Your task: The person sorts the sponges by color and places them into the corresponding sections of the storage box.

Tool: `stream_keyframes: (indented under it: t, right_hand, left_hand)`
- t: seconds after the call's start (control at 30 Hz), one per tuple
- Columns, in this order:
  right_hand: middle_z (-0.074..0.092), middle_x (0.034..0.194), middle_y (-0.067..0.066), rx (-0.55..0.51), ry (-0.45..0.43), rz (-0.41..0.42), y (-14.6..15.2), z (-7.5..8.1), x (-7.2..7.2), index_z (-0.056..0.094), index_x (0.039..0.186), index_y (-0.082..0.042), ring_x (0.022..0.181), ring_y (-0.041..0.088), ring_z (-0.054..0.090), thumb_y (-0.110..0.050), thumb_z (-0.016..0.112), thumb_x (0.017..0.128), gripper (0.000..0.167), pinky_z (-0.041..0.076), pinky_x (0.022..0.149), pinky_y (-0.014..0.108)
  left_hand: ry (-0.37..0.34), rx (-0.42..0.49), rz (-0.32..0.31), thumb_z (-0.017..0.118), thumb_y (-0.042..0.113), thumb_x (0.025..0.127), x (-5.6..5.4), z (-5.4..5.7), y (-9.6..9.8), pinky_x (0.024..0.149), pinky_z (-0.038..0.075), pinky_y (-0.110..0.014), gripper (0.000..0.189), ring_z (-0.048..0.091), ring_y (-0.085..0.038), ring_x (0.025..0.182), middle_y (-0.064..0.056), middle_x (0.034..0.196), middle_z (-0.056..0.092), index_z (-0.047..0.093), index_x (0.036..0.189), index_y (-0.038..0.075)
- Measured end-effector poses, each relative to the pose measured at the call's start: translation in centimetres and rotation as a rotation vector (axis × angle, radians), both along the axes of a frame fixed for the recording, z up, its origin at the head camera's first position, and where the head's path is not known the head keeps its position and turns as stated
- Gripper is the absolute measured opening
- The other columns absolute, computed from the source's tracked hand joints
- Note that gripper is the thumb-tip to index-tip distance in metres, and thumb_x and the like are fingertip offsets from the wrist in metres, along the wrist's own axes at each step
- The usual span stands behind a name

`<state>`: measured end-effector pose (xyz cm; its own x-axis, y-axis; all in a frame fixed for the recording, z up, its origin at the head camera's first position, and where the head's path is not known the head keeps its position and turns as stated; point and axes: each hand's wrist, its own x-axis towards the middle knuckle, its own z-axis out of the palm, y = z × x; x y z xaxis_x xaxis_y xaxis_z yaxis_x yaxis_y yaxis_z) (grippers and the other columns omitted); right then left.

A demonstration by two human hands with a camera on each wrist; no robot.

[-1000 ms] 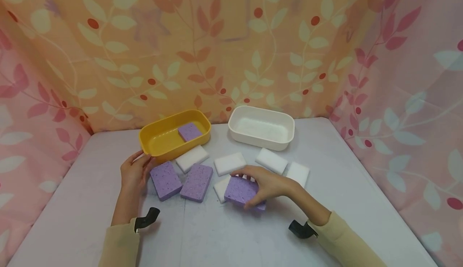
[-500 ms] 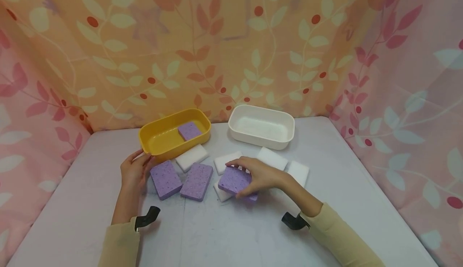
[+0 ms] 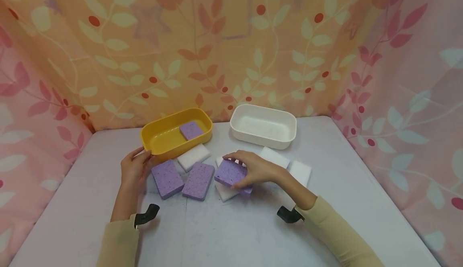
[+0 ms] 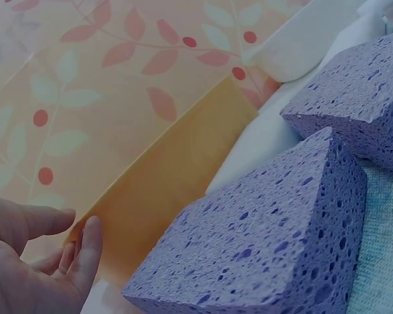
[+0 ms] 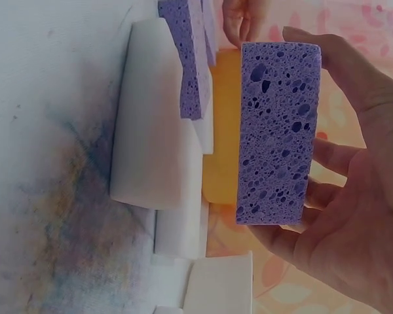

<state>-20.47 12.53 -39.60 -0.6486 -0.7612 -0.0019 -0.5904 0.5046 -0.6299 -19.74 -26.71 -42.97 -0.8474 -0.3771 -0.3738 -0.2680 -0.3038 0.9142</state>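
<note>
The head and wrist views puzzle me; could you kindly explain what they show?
No machine here: a person works with bare hands. The head view comes from a camera worn on the head, looking down; each wrist view from one on that wrist. The right hand holds a purple sponge above the table; the left hand grips a corner of the yellow tray, where another sponge lies. On the table are a white tray, two more purple sponges and white blocks.

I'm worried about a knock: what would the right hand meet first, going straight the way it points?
Likely the yellow tray, near its right end. The right hand holds a purple sponge seemingly above the white sponges, but height is unclear.
</note>
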Motion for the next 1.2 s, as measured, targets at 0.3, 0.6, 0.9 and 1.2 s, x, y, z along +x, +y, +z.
stream_keyframes:
  t: [0.3, 0.6, 0.9, 1.2]
  right_hand:
    - [0.062, 0.133, 0.008, 0.008, 0.014, -0.037, -1.0, 0.7, -0.9, 0.05, 0.155, -0.008, 0.112, 0.021, 0.056, -0.036, 0.09, 0.081, 0.089, 0.051, 0.099, 0.036]
    - [0.061, 0.138, 0.01, -0.003, 0.009, -0.092, -2.1, 1.1, -2.0, 0.049, 0.156, -0.008, 0.116, 0.023, 0.057, -0.037, 0.088, 0.084, 0.088, 0.052, 0.1, 0.035]
    - [0.061, 0.143, 0.012, -0.012, 0.033, -0.125, -3.6, 1.5, -2.8, 0.048, 0.157, -0.007, 0.12, 0.026, 0.059, -0.038, 0.089, 0.084, 0.089, 0.054, 0.103, 0.039]
    - [0.061, 0.144, 0.013, -0.006, 0.036, -0.166, -5.4, 1.8, -3.8, 0.049, 0.156, -0.007, 0.123, 0.026, 0.06, -0.039, 0.089, 0.084, 0.088, 0.055, 0.106, 0.041]
  left_hand:
    - [-0.006, 0.045, 0.025, 0.063, 0.009, 0.105, -0.1, 0.0, -0.1, 0.081, 0.06, -0.015, 0.065, 0.072, -0.002, 0.081, 0.008, 0.096, 0.068, 0.036, 0.165, 0.009]
    - [0.009, 0.069, 0.044, 0.063, 0.007, 0.105, 0.0, 0.2, 0.2, 0.08, 0.06, -0.015, 0.065, 0.072, -0.002, 0.082, 0.005, 0.102, 0.065, 0.036, 0.164, 0.009]
    - [0.004, 0.086, 0.054, 0.062, 0.006, 0.105, 0.0, 0.2, 0.5, 0.083, 0.06, -0.015, 0.063, 0.072, -0.005, 0.089, 0.002, 0.112, 0.061, 0.039, 0.163, 0.01]
    - [-0.01, 0.115, 0.046, 0.066, 0.006, 0.103, -0.2, 0.0, -0.1, 0.079, 0.061, -0.017, 0.064, 0.075, -0.006, 0.086, 0.001, 0.111, 0.062, 0.041, 0.162, 0.012]
